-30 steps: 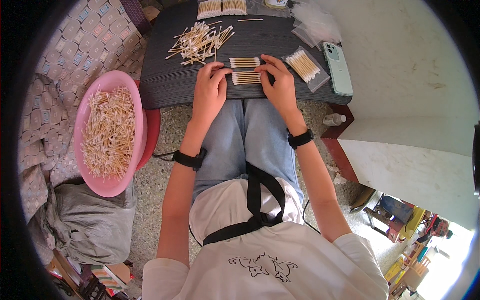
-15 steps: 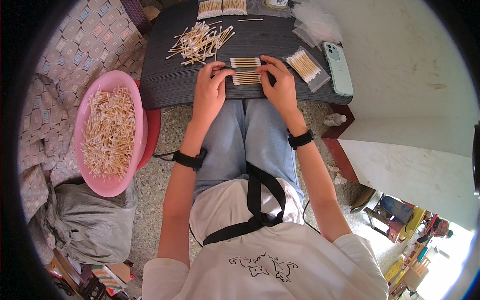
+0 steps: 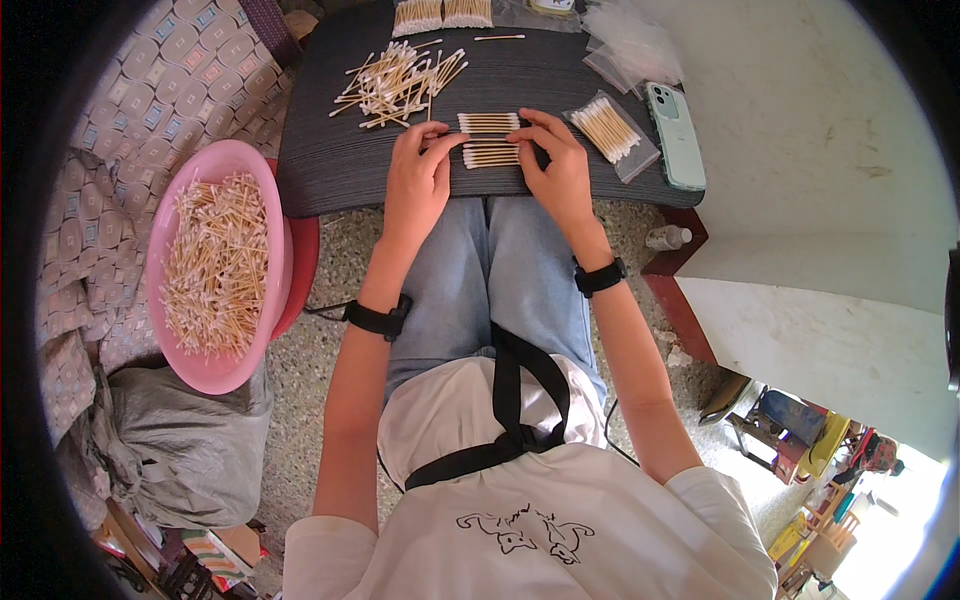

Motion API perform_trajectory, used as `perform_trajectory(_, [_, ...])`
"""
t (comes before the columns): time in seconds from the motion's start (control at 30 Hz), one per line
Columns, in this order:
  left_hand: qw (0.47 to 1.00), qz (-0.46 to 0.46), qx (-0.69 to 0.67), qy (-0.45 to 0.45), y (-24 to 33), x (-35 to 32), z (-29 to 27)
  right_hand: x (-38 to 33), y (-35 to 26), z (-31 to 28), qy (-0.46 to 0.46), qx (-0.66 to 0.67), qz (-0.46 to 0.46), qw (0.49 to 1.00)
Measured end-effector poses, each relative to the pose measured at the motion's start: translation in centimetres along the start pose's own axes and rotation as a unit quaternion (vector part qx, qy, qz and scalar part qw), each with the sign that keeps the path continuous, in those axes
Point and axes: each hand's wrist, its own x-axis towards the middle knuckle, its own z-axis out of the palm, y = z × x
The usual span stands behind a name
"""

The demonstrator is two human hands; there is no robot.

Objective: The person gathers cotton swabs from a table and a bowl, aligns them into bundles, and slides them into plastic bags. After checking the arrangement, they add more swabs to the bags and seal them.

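Two small rows of cotton swabs lie crosswise on the dark table, a far row [image 3: 488, 122] and a near row [image 3: 491, 158]. My left hand [image 3: 420, 175] is at their left ends, thumb and forefinger bent together at the cotton tips. Opposite it, my right hand [image 3: 558, 170] has its fingers closed at the right ends. A cotton swab [image 3: 492, 138] spans the gap between the rows, its tips at my fingers. Beyond my left hand is a loose heap of cotton swabs [image 3: 395, 88]. Close to my right hand lies a clear bag of swabs [image 3: 607, 130].
A pink basin [image 3: 282, 285] full of swabs stands left of the table [image 3: 330, 165]. A pale green phone [image 3: 676, 135] and empty clear bags [image 3: 635, 40] lie at the table's right. Two packed swab bags [image 3: 442, 15] sit at the far edge. A wall rises on the right.
A swab now shows in the gap between the two rows, shifted away from the near row. Both hands keep nearly the same place.
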Motion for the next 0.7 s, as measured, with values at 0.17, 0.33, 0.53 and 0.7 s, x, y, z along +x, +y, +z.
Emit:
perform_trajectory(0.17, [1.0, 0.009, 0.003, -0.001, -0.1, 0.0, -0.1, 0.0, 0.0, 0.0, -0.001, -0.004, -0.002, 1.0])
perform_trajectory(0.33, [1.0, 0.019, 0.002, 0.008, 0.0, 0.1, -0.1, 0.0, 0.2, 0.1, -0.003, -0.003, 0.0, 1.0])
perform_trajectory(0.53, [0.999, 0.043, 0.019, -0.018, 0.5, 0.1, -0.3, -0.1, 0.2, -0.2, -0.029, -0.029, -0.026, 0.999])
perform_trajectory(0.7, [0.998, 0.058, 0.017, -0.019, -0.3, 0.1, -0.4, -0.2, -0.6, -1.4, -0.087, -0.073, -0.066, 0.991])
